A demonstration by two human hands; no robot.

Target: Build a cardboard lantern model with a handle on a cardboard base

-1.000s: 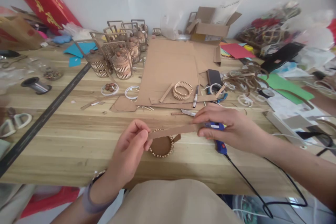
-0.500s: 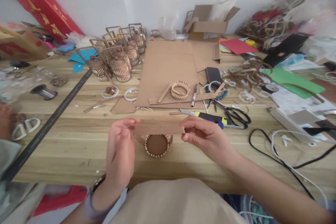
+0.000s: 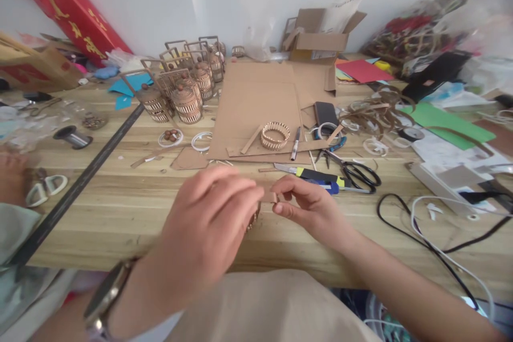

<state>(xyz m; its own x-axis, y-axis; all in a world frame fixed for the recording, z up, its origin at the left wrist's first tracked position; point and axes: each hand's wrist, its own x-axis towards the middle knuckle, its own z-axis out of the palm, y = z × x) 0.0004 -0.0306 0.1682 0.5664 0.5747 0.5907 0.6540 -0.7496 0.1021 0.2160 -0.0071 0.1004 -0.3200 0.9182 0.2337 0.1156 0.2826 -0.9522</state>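
— Where's the cardboard strip (image 3: 267, 188)?
— Just above the worktop (image 3: 120, 214), pinched in my right hand (image 3: 310, 206). My left hand (image 3: 212, 219) covers the other end, so I can't tell its grip.

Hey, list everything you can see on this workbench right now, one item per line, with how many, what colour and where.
cardboard strip: one, brown, held at front centre
round ribbed base: one, brown, front centre, mostly covered
cardboard sheets: several, brown, centre
ribbed ring: one, tan, on the cardboard sheets
lantern baskets: several, brown, back left
utility knife: one, yellow-black, right of centre
scissors: one, black handles, right of the knife
open box: one, brown, by the wall
black cable: one, right side
red carton: one, gold lettering, far left
table: one, light wood
another person's hand: one, left edge
left hand: over the base, grip hidden
right hand: pinching the strip's end
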